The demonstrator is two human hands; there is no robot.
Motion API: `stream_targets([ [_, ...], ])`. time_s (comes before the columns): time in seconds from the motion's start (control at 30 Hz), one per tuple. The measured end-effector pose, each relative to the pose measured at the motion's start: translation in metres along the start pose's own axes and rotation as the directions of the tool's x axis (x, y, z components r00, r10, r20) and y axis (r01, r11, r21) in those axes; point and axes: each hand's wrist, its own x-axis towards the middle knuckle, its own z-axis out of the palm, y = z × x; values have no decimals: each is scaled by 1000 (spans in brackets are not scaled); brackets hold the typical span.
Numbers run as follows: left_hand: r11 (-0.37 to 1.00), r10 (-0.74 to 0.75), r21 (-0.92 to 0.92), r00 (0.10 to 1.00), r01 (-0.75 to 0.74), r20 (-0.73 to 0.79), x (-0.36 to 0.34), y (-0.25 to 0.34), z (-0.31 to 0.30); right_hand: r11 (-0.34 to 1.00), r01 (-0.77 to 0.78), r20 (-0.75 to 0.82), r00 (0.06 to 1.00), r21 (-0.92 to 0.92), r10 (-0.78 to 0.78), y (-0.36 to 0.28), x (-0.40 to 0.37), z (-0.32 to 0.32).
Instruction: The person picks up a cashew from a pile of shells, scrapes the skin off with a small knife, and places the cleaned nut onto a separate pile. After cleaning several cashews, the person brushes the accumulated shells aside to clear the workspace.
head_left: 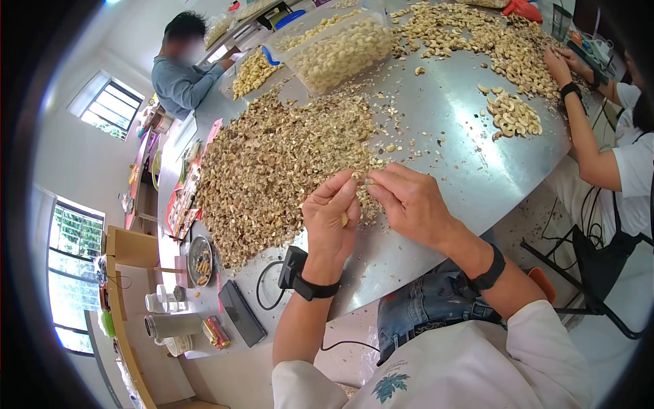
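My left hand [331, 217] and my right hand [411, 203] meet fingertip to fingertip over the near edge of a large heap of broken nut pieces [272, 157]. Between the pinched fingertips is a small pale nut piece [359, 176], partly covered by the fingers. Another pale bit [345, 219] shows against the palm of my left hand. The heap lies on the metal table [436, 123], just beyond and left of both hands. Black bands circle both wrists.
A clear tub of nuts [340, 58] stands behind the heap. Whole cashews [512, 114] lie farther right. One person [178, 75] sits at the far left, another [613, 157] at the right. A phone [241, 313], ashtray [200, 261] and metal flask [172, 326] are at near left.
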Motion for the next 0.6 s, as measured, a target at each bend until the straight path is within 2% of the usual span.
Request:
stream_targets([
  [0.27, 997, 5, 79, 1000, -5, 2, 0, 0, -1, 981, 87, -47, 994, -175, -97, 8, 0, 3],
  [0.37, 997, 42, 70, 999, -41, -9, -2, 2, 1, 979, 7, -176, 983, -205, -44, 21, 4, 1],
  [0.47, 997, 35, 67, 999, -36, 16, 2, 2, 1, 998, 21, -84, 996, -66, -27, 14, 3, -4],
  [0.6, 997, 45, 56, 999, -45, 11, 2, 0, 0, 999, 3, -51, 999, -36, -5, 6, 2, -7],
])
